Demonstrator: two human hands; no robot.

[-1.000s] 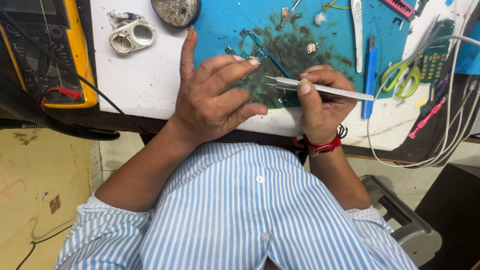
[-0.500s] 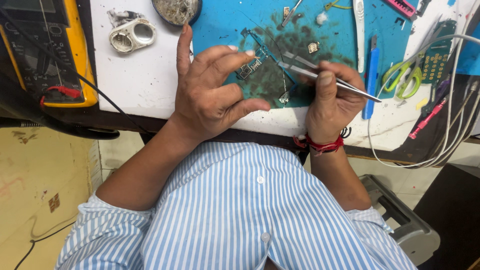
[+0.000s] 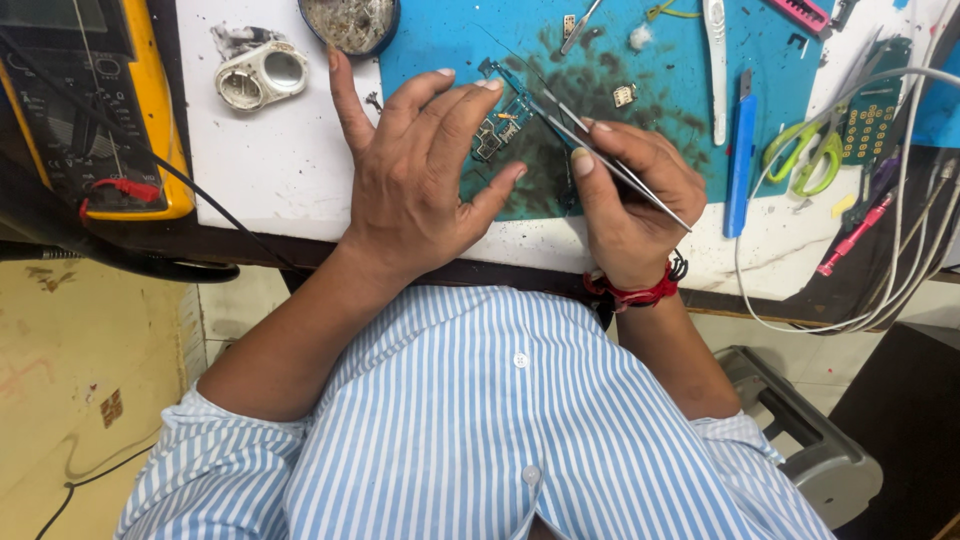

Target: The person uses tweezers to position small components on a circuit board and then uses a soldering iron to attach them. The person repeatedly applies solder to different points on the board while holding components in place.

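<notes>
My left hand holds a small blue circuit board between fingertips and thumb, just above a stained blue work mat. My right hand grips metal tweezers, and their tips reach the upper edge of the board. A red thread band sits on my right wrist. Both forearms come out of blue-and-white striped sleeves.
A yellow multimeter with red and black leads lies at far left. A round white metal part and a dark round dish sit at the back. A blue knife, green-handled scissors, a white tool and white cables lie to the right.
The tweezers swung from pointing left and nearly level to a steep diagonal, tips now on the board. My left hand turned and lifted the circuit board into view between its fingers.
</notes>
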